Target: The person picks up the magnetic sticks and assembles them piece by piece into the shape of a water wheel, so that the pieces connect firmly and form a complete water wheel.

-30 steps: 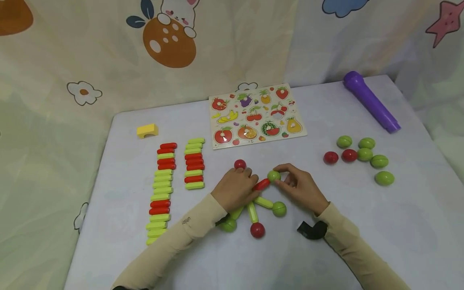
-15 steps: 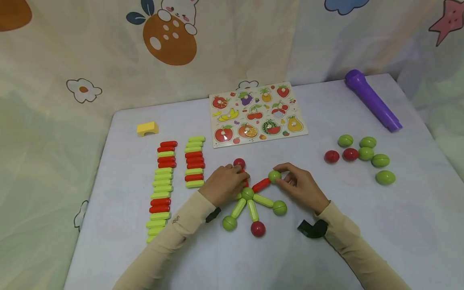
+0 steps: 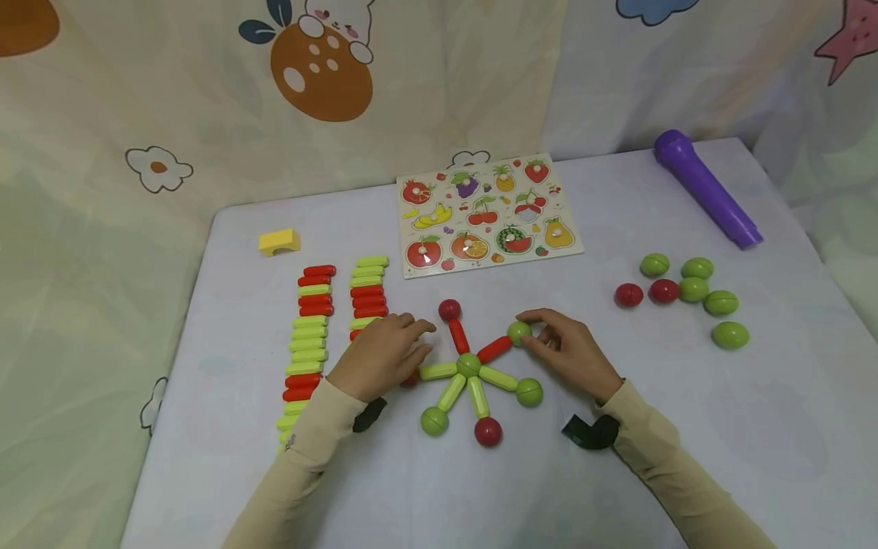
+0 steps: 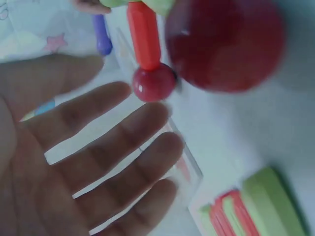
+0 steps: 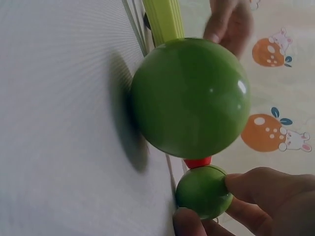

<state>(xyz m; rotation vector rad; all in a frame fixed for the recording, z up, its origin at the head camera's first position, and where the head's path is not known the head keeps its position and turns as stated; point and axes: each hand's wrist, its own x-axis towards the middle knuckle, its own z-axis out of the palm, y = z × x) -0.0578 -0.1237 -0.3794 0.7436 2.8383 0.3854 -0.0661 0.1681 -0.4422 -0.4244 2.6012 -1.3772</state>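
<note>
Two-handed, flanking the six-rod star (image 3: 469, 365), pinching one green end ball (image 3: 517, 330) in the right hand (image 3: 571, 360), apparently steadying its joint, while spreading the empty left hand (image 3: 380, 354) beside one red end ball (image 3: 411, 380), presumably leaving the fit undisturbed.

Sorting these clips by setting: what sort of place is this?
Probably a children's play area, though it could be a mock-up: a cartoon-printed cloth stands behind the white-covered table, which holds a fruit puzzle and a ball-and-stick toy.
</note>
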